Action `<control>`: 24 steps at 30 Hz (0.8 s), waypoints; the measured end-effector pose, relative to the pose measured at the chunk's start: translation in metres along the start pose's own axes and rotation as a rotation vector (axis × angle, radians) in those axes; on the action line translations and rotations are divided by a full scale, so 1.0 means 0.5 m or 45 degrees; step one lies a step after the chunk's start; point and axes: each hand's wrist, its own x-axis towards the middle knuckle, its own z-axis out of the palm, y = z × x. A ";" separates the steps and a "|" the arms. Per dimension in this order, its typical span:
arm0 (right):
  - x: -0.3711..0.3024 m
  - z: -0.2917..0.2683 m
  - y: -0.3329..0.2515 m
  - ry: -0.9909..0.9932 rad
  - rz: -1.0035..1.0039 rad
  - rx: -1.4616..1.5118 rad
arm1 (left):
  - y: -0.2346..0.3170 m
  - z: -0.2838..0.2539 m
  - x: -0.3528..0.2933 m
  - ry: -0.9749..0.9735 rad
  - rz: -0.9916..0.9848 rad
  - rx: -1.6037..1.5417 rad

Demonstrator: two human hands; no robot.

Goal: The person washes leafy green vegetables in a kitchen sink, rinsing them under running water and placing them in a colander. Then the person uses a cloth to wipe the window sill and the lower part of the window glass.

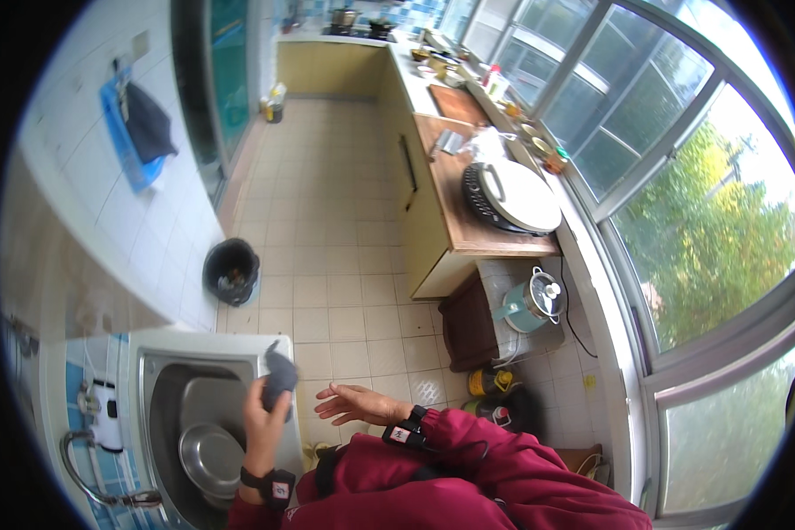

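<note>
Bunched in my left hand is a dark grey cloth, its loose end pointing up and away from me. The hand is at the right rim of the sink, and its fingers are closed around the cloth's lower part. My right hand hovers over the floor to the right of the cloth, fingers stretched out and holding nothing. Inside the sink, below and left of my left hand, lies a round metal basin.
A curved faucet rises at the sink's left. A black trash bin stands beyond it. To the right are a small light-blue pot, oil bottles and a wooden-topped counter with a white-lidded pan.
</note>
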 end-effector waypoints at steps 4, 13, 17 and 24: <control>-0.041 -0.023 -0.070 -0.126 -0.327 0.259 | 0.123 0.157 0.039 -0.687 0.254 0.163; -0.353 -0.212 -0.292 0.468 -1.447 -1.417 | 0.297 0.434 0.179 -1.105 0.472 0.233; -0.491 -0.301 -0.307 0.711 -1.201 -1.125 | 0.327 0.507 0.243 -1.064 0.470 0.286; -0.716 -0.410 -0.213 1.141 -1.343 -0.486 | 0.365 0.626 0.367 -1.210 0.190 0.133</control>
